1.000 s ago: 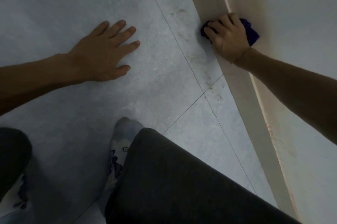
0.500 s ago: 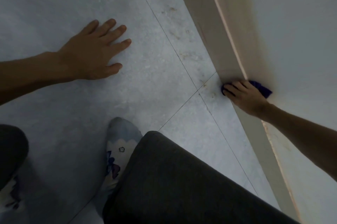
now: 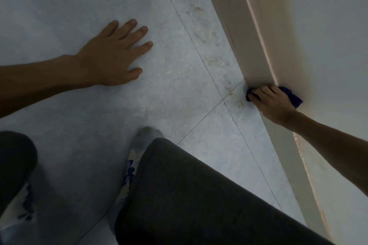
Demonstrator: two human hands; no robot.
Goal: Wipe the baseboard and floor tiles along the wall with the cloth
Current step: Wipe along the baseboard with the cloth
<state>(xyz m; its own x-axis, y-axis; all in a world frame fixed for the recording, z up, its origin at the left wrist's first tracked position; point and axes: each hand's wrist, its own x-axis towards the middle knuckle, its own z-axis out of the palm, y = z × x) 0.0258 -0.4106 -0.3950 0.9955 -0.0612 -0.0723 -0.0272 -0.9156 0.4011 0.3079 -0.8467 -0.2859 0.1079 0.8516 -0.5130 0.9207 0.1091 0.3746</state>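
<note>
A cream baseboard [image 3: 237, 21] runs diagonally from top centre down to the lower right, where the pale wall [image 3: 328, 25] meets the grey floor tiles [image 3: 79, 5]. My right hand [image 3: 272, 103] presses a dark blue cloth [image 3: 292, 96] against the baseboard near a tile joint; the cloth shows only at the fingertips and behind the hand. My left hand [image 3: 113, 57] lies flat on the floor tile, fingers spread, holding nothing. Brownish dirt marks [image 3: 209, 59] speckle the narrow tile strip beside the baseboard.
My knee in dark grey trousers [image 3: 199, 195] fills the lower middle, with a patterned sock [image 3: 135, 157] on the floor beside it. My other leg [image 3: 14, 165] sits at the lower left. Thin grout lines [image 3: 191, 125] cross the tiles.
My right hand has slid the cloth down along the baseboard toward me, from the upper stretch to the tile joint. The left hand stays planted on the floor.
</note>
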